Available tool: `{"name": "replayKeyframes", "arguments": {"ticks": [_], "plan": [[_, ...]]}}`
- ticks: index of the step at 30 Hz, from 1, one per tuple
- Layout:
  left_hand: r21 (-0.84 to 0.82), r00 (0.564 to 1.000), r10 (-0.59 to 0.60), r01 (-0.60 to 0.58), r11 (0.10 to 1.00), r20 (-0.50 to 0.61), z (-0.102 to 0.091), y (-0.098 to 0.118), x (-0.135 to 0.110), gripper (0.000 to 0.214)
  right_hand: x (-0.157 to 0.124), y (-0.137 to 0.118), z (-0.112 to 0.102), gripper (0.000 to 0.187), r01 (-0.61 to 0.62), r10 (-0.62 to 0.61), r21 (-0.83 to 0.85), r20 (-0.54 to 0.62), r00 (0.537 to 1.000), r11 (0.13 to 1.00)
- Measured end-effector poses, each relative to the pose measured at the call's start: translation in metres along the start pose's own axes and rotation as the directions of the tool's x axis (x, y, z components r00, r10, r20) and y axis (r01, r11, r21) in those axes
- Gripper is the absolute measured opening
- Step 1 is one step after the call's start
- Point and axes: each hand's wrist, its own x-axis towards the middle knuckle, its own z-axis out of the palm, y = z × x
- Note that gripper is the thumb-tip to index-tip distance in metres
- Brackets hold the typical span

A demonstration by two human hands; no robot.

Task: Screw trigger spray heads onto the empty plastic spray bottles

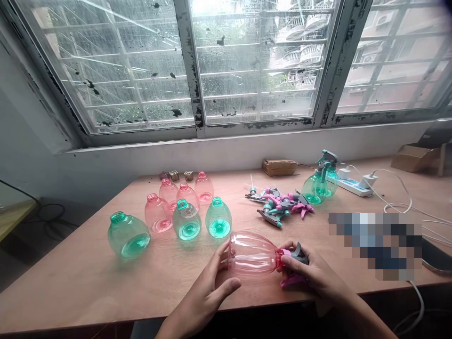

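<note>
A clear pink bottle (252,254) lies sideways above the front of the table, its neck pointing right. My right hand (310,270) is closed around the pink-and-grey trigger spray head (296,255) at that neck. My left hand (213,287) is at the bottle's base; its fingers reach behind the base and its thumb stretches apart below the bottle. The left fingertips are partly hidden. Beyond the bottle lies a pile of loose pink, teal and grey spray heads (282,201). Green bottles without heads (218,219) and pink ones (158,214) stand to the left; one green bottle (129,235) leans.
Two green spray bottles with heads (314,188) stand at the back right, beside a white power strip (353,183) with cables. A brown cardboard box (279,167) sits by the wall. Windows (257,70) rise behind the wooden table (81,292). A blurred patch (379,240) covers something at right.
</note>
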Motion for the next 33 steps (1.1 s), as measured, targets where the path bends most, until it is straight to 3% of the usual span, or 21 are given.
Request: {"name": "replayKeyframes", "arguments": {"ticks": [4,11,15,20,27,31,33], "plan": [[-0.033,1.0,-0.027,0.027,0.999,0.004,0.0,0.0018,0.0011,0.071,0.0005,0.0022,-0.0015,0.04,0.01,-0.009,-0.034,0.024,1.0,0.999],[-0.002,0.998,0.062,-0.062,0.998,0.007,0.0003,0.0024,-0.0018,0.071,0.0022,0.0057,-0.0036,0.039,0.016,-0.015,-0.021,0.045,0.999,1.0],[0.001,0.999,0.031,-0.031,1.0,0.019,-0.0007,-0.0027,-0.0037,0.084,-0.0004,0.0041,-0.0019,0.039,0.007,-0.007,-0.011,0.045,0.999,1.0],[-0.116,1.0,0.018,-0.016,0.993,0.016,-0.0005,-0.0042,-0.0023,0.096,-0.0035,0.0024,-0.0014,0.038,-0.027,0.033,-0.077,0.077,0.996,0.997],[-0.028,0.993,0.1,-0.098,0.995,0.068,0.0043,0.0045,-0.0071,0.076,-0.0018,0.0046,-0.005,0.042,-0.054,0.058,-0.057,0.064,0.996,0.997],[0.013,0.996,0.053,-0.054,0.998,0.072,0.0004,0.0034,-0.0064,0.102,-0.0023,0.0054,-0.004,0.044,-0.075,0.078,-0.041,0.071,0.994,0.996],[-0.036,0.997,0.026,-0.023,0.999,0.073,-0.0017,0.0038,-0.0058,0.102,-0.0035,0.0047,-0.0021,0.042,-0.071,0.075,-0.043,0.088,0.993,0.997]]}}
